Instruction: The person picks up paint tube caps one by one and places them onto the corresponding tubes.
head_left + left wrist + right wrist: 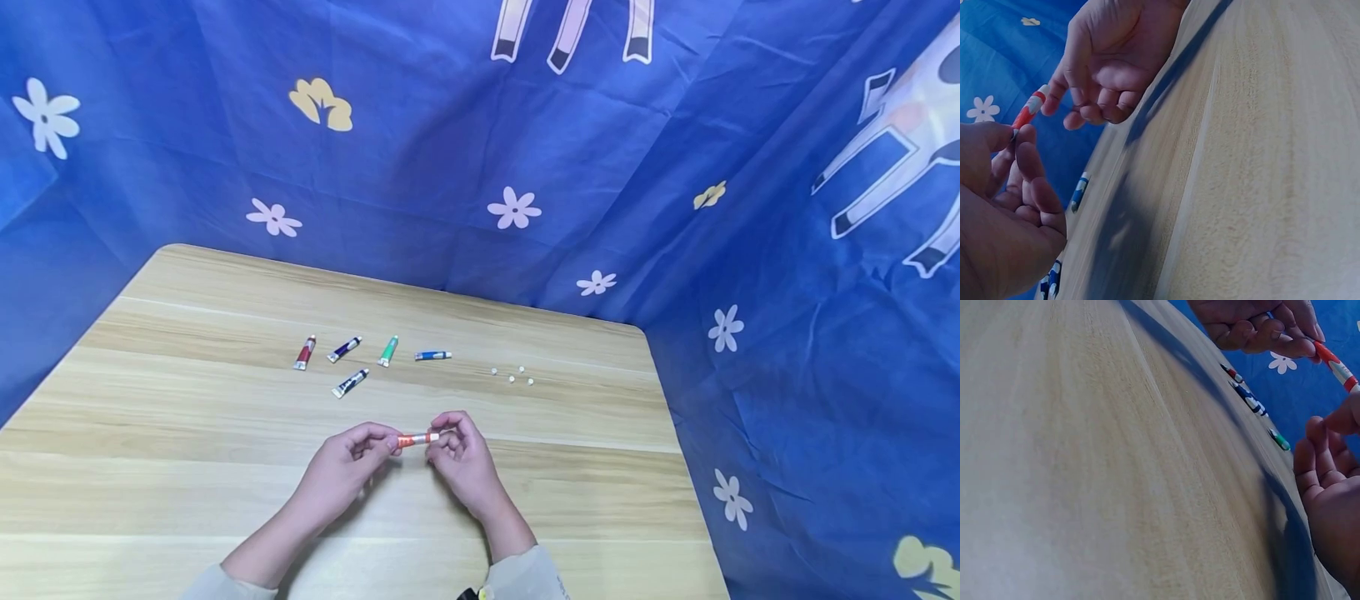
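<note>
My left hand [341, 467] pinches the crimped end of a small orange paint tube [415, 440] between thumb and fingertips. The tube is held above the wooden table, its white end pointing at my right hand [465, 467]. In the left wrist view the white tip of the tube [1032, 107] shows beside one right fingertip; whether they touch I cannot tell. My right fingers [1316, 447] are loosely bent, with nothing visible held in them. Beyond the hands lie a red tube [304, 353], a purple tube [344, 349], a green tube [387, 351], a blue tube [433, 356] and a black tube [350, 383].
Several small white caps [512, 379] are scattered on the table [187, 400], right of the blue tube. A blue curtain [420, 158] with printed flowers and animal legs hangs behind the table and along its right side.
</note>
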`<action>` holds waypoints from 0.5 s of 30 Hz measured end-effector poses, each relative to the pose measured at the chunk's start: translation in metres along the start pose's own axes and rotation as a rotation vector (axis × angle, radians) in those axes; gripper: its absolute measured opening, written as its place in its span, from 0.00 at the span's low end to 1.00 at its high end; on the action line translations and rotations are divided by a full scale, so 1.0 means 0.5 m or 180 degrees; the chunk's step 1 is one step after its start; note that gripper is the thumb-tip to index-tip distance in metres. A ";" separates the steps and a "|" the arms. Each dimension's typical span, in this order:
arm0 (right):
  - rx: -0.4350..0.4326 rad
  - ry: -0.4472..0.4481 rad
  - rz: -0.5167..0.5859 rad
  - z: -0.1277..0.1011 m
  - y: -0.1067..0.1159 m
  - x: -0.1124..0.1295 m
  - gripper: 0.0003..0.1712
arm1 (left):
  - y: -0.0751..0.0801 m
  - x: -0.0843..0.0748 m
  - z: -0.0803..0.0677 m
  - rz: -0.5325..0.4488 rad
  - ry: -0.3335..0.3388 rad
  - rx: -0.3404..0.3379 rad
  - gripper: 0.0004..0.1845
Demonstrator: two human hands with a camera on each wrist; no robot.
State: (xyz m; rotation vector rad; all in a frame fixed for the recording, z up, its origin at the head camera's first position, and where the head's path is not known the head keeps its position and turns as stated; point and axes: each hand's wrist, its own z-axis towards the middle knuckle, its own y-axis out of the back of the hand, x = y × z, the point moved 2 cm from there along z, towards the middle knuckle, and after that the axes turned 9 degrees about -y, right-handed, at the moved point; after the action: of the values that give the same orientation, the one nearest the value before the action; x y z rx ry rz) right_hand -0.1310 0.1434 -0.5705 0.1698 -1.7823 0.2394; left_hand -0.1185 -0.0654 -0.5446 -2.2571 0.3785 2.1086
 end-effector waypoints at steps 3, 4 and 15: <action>-0.0038 0.0110 -0.0005 -0.003 0.000 0.002 0.23 | 0.000 0.002 0.001 -0.0020 0.0033 -0.0019 0.15; -0.0049 0.0124 0.0007 -0.004 0.000 0.003 0.23 | 0.001 0.001 0.002 -0.0027 0.0041 -0.0026 0.15; -0.0170 0.0156 -0.0067 -0.006 0.011 0.004 0.16 | -0.001 -0.006 -0.001 -0.0044 0.0100 -0.0007 0.15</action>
State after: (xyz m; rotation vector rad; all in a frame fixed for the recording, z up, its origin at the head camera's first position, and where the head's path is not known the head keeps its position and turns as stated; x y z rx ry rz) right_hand -0.1300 0.1493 -0.5684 0.1434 -1.7357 0.1791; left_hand -0.1182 -0.0646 -0.5418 -2.2898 0.3610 2.0704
